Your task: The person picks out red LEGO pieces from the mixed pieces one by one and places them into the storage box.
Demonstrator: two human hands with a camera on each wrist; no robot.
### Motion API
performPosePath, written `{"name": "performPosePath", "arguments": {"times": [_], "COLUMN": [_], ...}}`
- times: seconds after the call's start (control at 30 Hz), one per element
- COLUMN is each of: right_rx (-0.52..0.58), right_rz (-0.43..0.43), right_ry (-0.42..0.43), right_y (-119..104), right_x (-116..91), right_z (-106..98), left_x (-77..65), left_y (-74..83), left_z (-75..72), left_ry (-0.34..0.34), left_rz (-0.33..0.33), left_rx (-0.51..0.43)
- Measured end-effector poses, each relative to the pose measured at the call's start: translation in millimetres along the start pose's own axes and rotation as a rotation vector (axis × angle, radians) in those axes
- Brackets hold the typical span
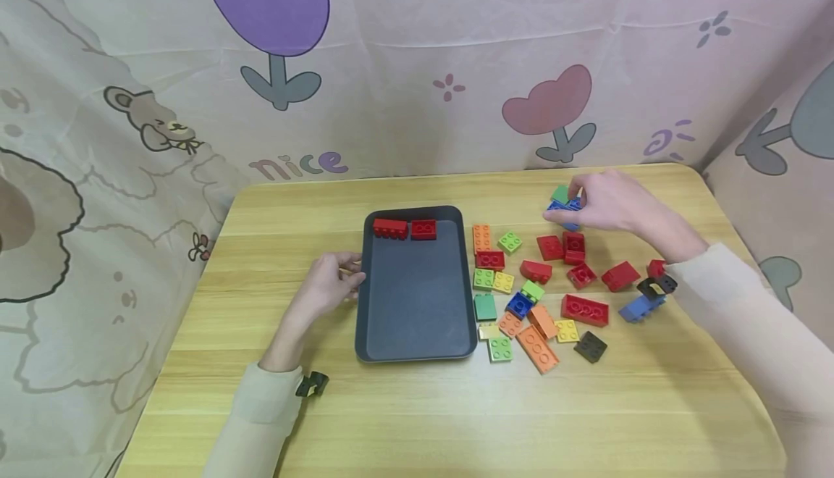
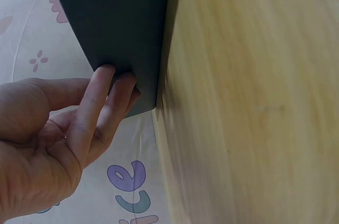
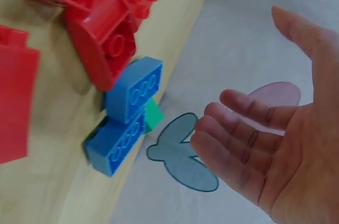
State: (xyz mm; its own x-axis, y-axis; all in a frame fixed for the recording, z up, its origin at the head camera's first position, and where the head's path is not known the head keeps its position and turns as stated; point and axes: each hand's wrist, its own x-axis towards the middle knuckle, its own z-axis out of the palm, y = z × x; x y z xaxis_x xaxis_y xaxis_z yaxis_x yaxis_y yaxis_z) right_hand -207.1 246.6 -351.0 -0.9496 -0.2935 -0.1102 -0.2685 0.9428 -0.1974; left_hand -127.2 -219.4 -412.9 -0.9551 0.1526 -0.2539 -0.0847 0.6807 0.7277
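At the table's back right, my right hand (image 1: pixel 609 203) hovers with thumb and fingers spread over two blue bricks (image 1: pixel 562 207) and a green brick (image 1: pixel 560 193). The right wrist view shows those fingers apart from the blue bricks (image 3: pixel 134 90), with nothing between them. My left hand (image 1: pixel 326 282) is at the left side of a dark grey tray (image 1: pixel 417 297). Its fingertips touch the tray's outer wall (image 2: pixel 119 17) in the left wrist view. Inside the tray, two red bricks (image 1: pixel 391 229) lie along the far edge.
Right of the tray lie scattered red, orange, green and yellow bricks (image 1: pixel 537 347), with a black brick (image 1: pixel 591 346) near the front. A blue piece (image 1: pixel 641 308) lies beneath the right wrist. Printed cloth (image 1: pixel 404 116) hangs behind the wooden table (image 1: pixel 417 420).
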Motion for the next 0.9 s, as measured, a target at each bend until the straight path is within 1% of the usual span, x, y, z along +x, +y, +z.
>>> {"name": "performPosePath", "arguments": {"times": [0.1,0.2,0.33,0.67,0.73,0.9], "right_rx": [0.018,0.020,0.010,-0.032,-0.027,-0.005], "right_rz": [0.022,0.020,0.029,0.093,0.101,0.111], "right_ry": [-0.027,-0.050,-0.090,-0.185,-0.196,-0.211], "right_y": [4,8,14,23,24,26], "right_x": [-3,-6,-9,-10,-10,-11], "right_z": [4,8,14,28,31,35], "left_x": [0.2,0.4,0.4,-1.0,-1.3,-1.0], "left_y": [-0.1,0.1,0.8,1.9,2.3,1.3], "left_z": [-0.1,-0.2,-0.3,0.1,0.2,0.1], "left_ry": [0.000,-0.001,-0.002,-0.002,-0.002,-0.002], "left_rz": [-0.002,-0.005,-0.004,0.000,-0.008,0.002], "left_rx": [-0.001,-0.003,-0.005,0.005,-0.004,-0.005]}}
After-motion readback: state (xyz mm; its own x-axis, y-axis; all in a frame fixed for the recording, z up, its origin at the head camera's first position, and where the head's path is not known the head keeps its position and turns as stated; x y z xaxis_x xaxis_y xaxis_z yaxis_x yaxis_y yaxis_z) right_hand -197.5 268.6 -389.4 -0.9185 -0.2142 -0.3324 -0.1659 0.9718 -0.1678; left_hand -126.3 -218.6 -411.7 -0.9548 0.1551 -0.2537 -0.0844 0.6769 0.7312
